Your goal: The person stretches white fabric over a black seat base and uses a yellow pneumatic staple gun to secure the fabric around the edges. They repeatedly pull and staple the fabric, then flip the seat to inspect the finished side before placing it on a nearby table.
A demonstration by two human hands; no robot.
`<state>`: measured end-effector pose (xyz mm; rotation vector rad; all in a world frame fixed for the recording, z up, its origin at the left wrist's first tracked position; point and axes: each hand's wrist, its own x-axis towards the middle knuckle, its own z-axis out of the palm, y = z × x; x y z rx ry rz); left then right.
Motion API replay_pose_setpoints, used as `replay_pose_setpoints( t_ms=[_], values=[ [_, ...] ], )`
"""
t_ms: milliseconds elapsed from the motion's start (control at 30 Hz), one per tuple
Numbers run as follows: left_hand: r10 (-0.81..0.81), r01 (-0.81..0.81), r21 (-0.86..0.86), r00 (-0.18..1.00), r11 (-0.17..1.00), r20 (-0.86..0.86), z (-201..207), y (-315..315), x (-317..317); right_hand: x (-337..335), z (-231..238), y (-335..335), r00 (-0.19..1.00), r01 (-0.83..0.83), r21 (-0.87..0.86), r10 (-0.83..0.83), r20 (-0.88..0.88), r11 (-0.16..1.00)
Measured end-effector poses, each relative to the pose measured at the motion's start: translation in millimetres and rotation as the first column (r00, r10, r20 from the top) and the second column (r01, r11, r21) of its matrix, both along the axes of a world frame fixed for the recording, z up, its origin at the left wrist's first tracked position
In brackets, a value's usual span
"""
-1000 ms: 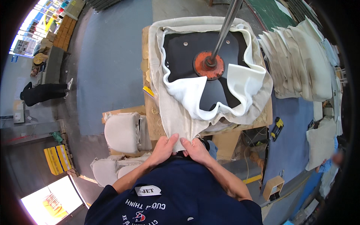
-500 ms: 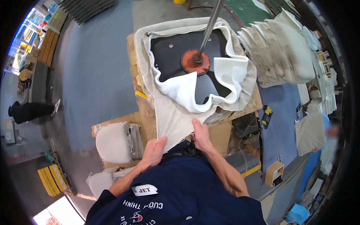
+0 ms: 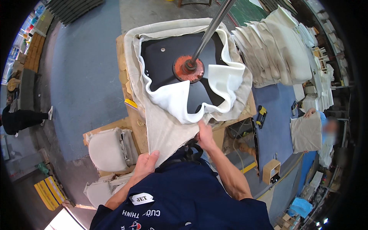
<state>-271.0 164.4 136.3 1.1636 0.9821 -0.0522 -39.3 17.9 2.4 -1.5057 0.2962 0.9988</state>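
Between my two hands a beige fabric cover [image 3: 166,132] is pulled taut toward my body. My left hand [image 3: 145,163] is closed on its lower left corner, thumb on top. My right hand [image 3: 206,136] grips the cover's edge higher up, close to the white padding [image 3: 170,97]; some of its fingers are hidden beneath. The padding stands in loose waves around a black panel [image 3: 159,67], inside the cover's rim. A red round plate [image 3: 188,69] at the end of a metal rod [image 3: 212,30] rests on the panel.
Beige cushion pieces [image 3: 272,50] are stacked at right, beside a blue table [image 3: 278,97] with a yellow-black power tool [image 3: 260,117]. A small wooden box [image 3: 271,171] hangs nearby. Padded seats [image 3: 107,149] lie at left. One person holds a beige panel [image 3: 306,132]; another person [image 3: 27,120] is far left.
The view has shifted, so the scene sits further left. My left hand has drawn the cover's corner lower, toward my body. The person at right has raised the beige panel slightly.
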Motion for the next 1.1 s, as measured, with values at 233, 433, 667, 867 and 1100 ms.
replay_pose_setpoints(
  t_ms=[233, 433, 667, 867, 1100],
  values=[
    [0.035, -0.045, -0.102, 0.995, 0.994, -0.095, -28, 19, -20, -14, 23, -11, 0.996, -0.071, 0.004, 0.071, -0.053, 0.997],
    [0.325, -0.323, -0.184, 0.945, 0.929, -0.016, -25, 17, -2, 57, 64, -37, 0.876, -0.470, -0.081, 0.476, 0.078, 0.879],
    [0.736, -0.704, -0.247, 0.674, 0.666, 0.060, -57, -2, -1, 273, 10, -141, 0.591, 0.079, -0.246, 0.153, 0.792, 0.966],
    [0.815, -0.731, -0.368, 0.554, 0.574, 0.171, -90, -118, 35, 287, 8, -142, 0.749, -0.340, -0.217, 0.403, 0.526, 0.915],
    [0.146, -0.015, -0.663, 0.979, 0.748, 0.142, -148, -220, 257, 291, -19, -162, 0.815, -0.550, -0.008, 0.534, -0.226, 0.835]
  ],
)
